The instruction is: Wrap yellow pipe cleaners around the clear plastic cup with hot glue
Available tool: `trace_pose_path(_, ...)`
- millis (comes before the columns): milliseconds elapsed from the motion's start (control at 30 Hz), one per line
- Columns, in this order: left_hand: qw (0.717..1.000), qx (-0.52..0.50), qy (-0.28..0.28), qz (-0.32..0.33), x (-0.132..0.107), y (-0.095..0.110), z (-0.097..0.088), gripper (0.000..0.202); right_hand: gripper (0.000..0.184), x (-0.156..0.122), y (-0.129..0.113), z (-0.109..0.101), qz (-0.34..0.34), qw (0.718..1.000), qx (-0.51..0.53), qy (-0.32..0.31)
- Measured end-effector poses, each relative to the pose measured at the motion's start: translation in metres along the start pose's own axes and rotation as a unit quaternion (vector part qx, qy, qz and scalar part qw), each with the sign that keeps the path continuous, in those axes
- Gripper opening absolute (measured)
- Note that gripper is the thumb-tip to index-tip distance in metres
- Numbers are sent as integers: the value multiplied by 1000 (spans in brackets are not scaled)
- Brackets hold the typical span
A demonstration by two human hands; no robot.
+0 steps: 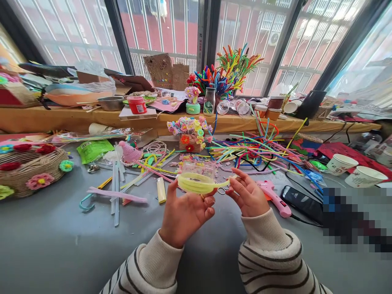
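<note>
A pale yellow pipe cleaner ring (196,188), wound in several stacked loops, is held up above the grey table. My left hand (186,214) grips the ring from below and the left, thumb at its side and fingers curled underneath. With thumb and fingertips, my right hand (248,192) pinches the loose end that sticks out to the right. Scissors handles (223,189) show between my hands, partly hidden. To the right of my right hand lies a pink glue gun (277,200). A yellow lighter (161,191) is left of my left hand.
Clear glue sticks (116,204) and a lilac pipe cleaner strip (118,194) lie at left, near a twine basket (33,171). Loose coloured pipe cleaners (245,149) spread behind my hands, beside a flower-filled box (190,141). A phone (301,202) and paper cups (366,178) are at right.
</note>
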State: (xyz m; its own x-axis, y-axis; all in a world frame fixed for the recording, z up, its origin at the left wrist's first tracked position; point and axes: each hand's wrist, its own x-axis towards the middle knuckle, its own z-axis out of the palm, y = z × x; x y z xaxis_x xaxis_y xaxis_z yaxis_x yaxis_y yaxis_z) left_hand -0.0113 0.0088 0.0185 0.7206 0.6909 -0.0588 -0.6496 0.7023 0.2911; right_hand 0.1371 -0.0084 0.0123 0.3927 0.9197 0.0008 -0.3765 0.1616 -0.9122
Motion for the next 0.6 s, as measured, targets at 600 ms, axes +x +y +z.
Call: trace_pose_path(600,986,109,57,-115,0,22,-7,60,22,-1,-10,-11,-245,909,-286,-178)
